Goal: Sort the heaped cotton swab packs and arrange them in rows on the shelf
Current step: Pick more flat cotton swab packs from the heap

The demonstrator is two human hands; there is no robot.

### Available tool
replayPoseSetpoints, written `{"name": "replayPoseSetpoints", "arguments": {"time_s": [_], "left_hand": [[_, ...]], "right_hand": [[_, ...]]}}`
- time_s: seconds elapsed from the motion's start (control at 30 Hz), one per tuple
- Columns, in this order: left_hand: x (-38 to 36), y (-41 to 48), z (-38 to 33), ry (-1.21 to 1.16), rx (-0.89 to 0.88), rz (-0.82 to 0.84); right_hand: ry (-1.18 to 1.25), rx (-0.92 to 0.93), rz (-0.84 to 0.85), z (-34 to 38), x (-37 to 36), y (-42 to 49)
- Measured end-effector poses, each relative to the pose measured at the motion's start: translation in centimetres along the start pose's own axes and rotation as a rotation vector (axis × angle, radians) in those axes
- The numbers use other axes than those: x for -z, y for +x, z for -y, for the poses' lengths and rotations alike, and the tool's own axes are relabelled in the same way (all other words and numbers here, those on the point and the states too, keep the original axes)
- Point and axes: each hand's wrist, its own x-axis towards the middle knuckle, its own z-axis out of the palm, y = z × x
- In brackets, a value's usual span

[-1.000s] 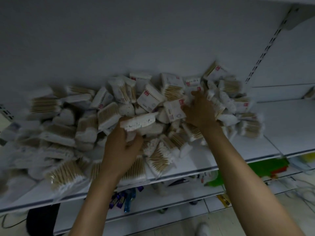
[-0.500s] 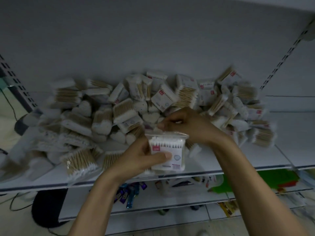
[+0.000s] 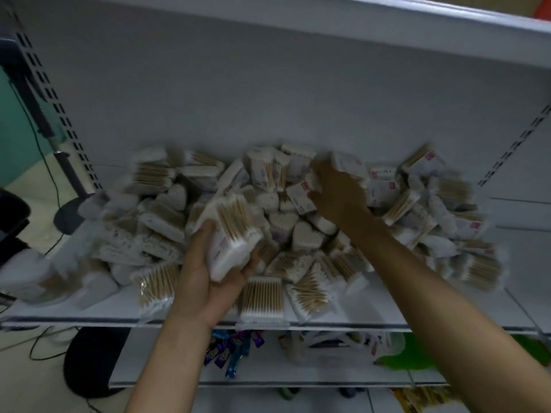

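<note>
A loose heap of cotton swab packs (image 3: 441, 216) covers the white shelf (image 3: 447, 311) from left to right, with flat packs of wooden-stick swabs and several heart-shaped packs (image 3: 304, 236) mixed in. My left hand (image 3: 205, 281) grips a stack of swab packs (image 3: 229, 236) above the shelf's front middle. My right hand (image 3: 337, 195) reaches into the back of the heap, fingers curled around a white pack with a red mark (image 3: 301, 195). Blur hides the fingertips.
An upper shelf edge (image 3: 417, 28) runs overhead. Slotted uprights (image 3: 59, 108) stand at both sides. A lower shelf (image 3: 268, 371) holds purple and blue wrappers (image 3: 229, 350) and a green item (image 3: 408, 353). A dark round base (image 3: 89, 362) and cables lie on the floor at left.
My left hand went from holding a single pack in front to gripping a stack higher up. My right hand left that pack and reached back into the heap. The view tilted up.
</note>
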Motion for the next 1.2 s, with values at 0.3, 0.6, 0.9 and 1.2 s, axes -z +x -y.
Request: {"name": "replayPoseSetpoints", "arguments": {"time_s": [0.3, 0.6, 0.9, 1.2], "left_hand": [[0.1, 0.8, 0.8, -0.012, 0.032, -0.005], [-0.1, -0.3, 1.6, 0.276, 0.045, 0.138], [2.6, -1.9, -2.9, -0.015, -0.187, 0.04], [3.1, -3.0, -3.9, 0.012, -0.173, 0.106]], "right_hand": [[0.314, 0.191, -0.259, -0.4, 3.1, -2.1], [0.571, 0.334, 0.289, 6.1, 2.9, -3.7], [0.488, 0.044, 0.189, 7.1, -1.8, 0.7], [0.338, 0.075, 0.247, 7.3, -4.3, 0.5]]}}
